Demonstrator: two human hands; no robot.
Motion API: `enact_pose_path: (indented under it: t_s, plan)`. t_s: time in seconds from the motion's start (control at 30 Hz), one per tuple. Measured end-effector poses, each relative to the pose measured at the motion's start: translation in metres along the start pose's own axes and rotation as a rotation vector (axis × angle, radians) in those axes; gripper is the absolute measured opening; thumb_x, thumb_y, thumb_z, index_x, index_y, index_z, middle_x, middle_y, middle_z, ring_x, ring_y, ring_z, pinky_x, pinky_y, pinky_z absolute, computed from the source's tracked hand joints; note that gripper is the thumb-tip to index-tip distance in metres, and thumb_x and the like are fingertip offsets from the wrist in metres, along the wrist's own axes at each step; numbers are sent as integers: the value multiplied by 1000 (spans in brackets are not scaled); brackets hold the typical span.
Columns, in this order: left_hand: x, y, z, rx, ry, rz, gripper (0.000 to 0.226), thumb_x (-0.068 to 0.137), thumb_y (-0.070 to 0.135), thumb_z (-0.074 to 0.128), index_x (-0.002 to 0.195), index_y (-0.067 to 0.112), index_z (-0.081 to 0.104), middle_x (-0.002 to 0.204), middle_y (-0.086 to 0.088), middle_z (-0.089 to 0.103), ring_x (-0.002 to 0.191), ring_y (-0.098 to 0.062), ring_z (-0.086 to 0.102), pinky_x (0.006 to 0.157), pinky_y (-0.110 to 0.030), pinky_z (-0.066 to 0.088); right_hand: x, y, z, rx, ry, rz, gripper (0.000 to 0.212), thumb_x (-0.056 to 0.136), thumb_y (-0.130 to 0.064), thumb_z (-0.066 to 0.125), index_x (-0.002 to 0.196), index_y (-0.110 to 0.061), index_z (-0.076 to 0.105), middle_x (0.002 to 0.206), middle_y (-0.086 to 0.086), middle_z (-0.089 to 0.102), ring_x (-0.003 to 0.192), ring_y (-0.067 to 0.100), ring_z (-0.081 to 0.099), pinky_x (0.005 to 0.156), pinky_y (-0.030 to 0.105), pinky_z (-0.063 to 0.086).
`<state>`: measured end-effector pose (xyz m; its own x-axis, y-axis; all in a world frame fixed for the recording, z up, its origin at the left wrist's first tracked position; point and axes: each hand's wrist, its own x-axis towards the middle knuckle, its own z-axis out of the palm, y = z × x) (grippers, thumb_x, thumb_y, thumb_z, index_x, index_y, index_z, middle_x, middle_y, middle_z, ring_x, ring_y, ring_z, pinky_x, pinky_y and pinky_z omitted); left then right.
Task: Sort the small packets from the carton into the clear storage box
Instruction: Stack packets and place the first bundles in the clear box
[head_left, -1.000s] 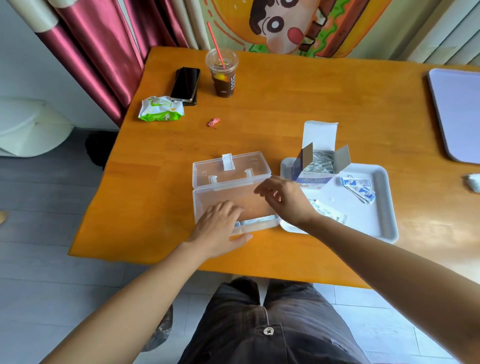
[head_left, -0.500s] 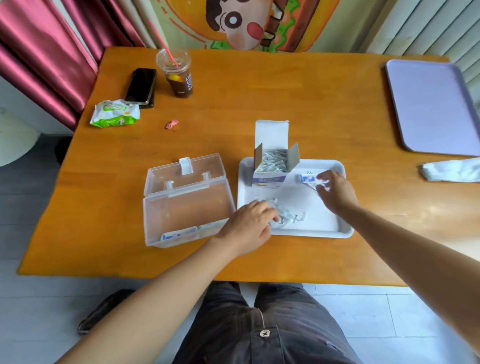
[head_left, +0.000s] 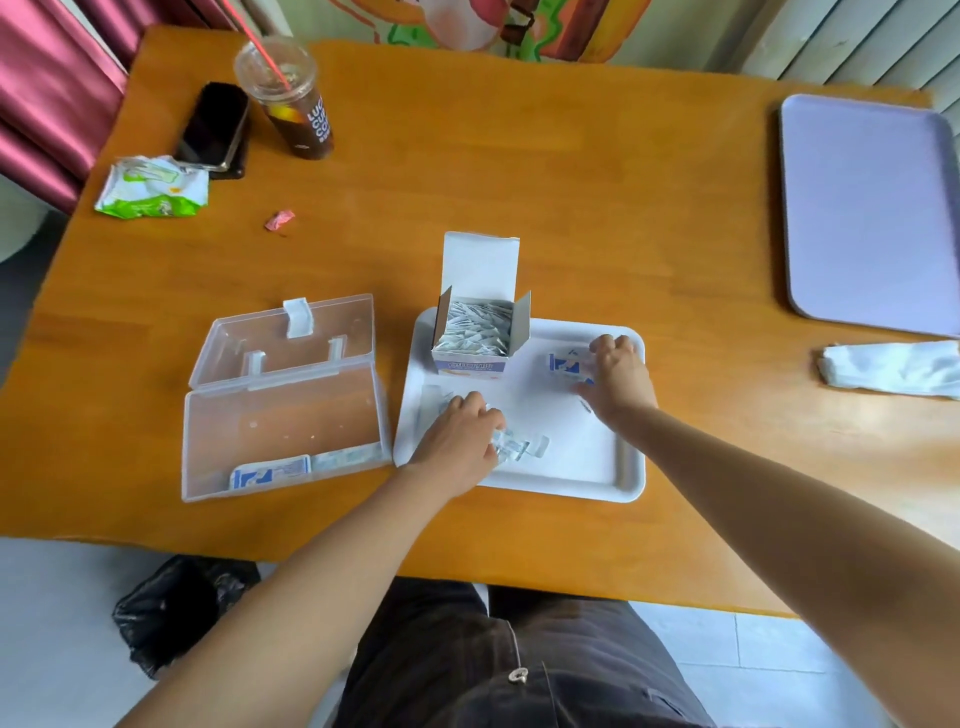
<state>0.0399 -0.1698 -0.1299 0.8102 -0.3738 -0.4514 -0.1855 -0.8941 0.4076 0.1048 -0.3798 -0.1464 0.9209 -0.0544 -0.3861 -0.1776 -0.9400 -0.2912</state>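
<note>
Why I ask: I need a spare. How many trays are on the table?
2. A white tray in front of the person holds the carton; a lavender tray lies at the table's right edge, partly cut off by the frame.

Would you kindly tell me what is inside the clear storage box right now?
The open clear storage box holds a blue-printed packet and a paler packet beside it, both along its near wall. Nothing covers it; whether more lie under those two cannot be told.
</note>
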Motion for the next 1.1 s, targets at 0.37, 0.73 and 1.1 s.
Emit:
enact_pose_path:
  t_s: [0.37, 0.73, 1.1]
  plan:
    - [0, 0, 0, -10, 9, -11, 35, 95, 18, 49, 130, 18, 50, 125, -4, 41, 120, -21, 37, 101, -33, 38, 2, -3, 7, -127, -11, -75, 57, 73, -47, 77, 111, -12, 55, 115, 11, 44, 105, 29, 46, 94, 36, 42]
    - [-4, -1, 1, 0, -9, -16, 37, 95, 18, 49, 131, 19, 49, 126, -4, 41, 121, -22, 36, 101, -34, 39, -1, -9, 10, -8, -110, 98, 39, 74, -30, 76, 106, -13, 59, 110, 7, 62, 104, 26, 55, 80, 30, 43]
    - [-15, -4, -3, -71, 108, 31, 54, 93, 22, 54, 142, 17, 32, 126, -8, 42, 109, -24, 51, 89, -36, 47, -48, -32, 23, 184, -128, -244, 13, 75, -9, 69, 86, -11, 64, 81, 0, 57, 77, 21, 55, 66, 28, 41]
